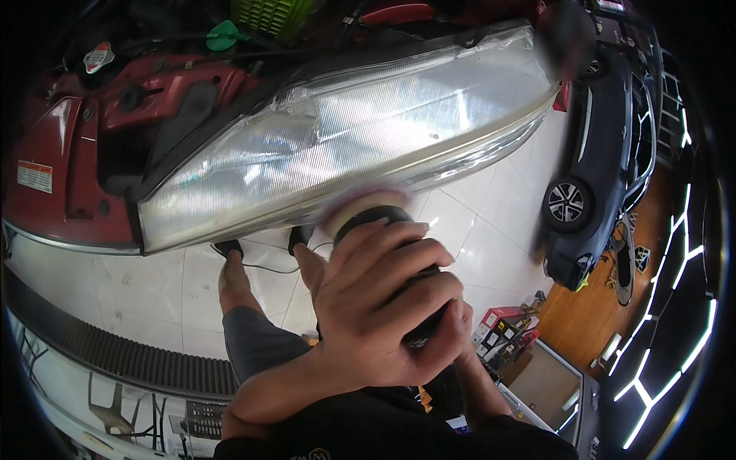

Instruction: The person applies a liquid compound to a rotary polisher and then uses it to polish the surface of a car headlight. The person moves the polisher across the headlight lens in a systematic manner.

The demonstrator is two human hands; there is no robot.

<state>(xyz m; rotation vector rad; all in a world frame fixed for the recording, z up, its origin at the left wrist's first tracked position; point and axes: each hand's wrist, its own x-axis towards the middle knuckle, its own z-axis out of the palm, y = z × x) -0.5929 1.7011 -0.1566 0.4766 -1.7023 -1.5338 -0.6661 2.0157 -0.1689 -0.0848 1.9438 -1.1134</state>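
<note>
A large headlight, its ribbed clear lens streaked with glare, stretches across the upper middle. At its lower edge is the round pad of a black hand-held polisher; the pad's rim is blurred. Whether the pad presses on the lens is not plain. My left hand lies over the polisher's body, its fingers curled round it. Behind it, my right hand is mostly hidden, closed at the polisher's rear end. The red car body adjoins the headlight on the left.
A green funnel-like piece and a silver cap show in the engine bay. A dark car stands at right. Boxes lie near a cart at lower right. A thin cord crosses the tiled floor.
</note>
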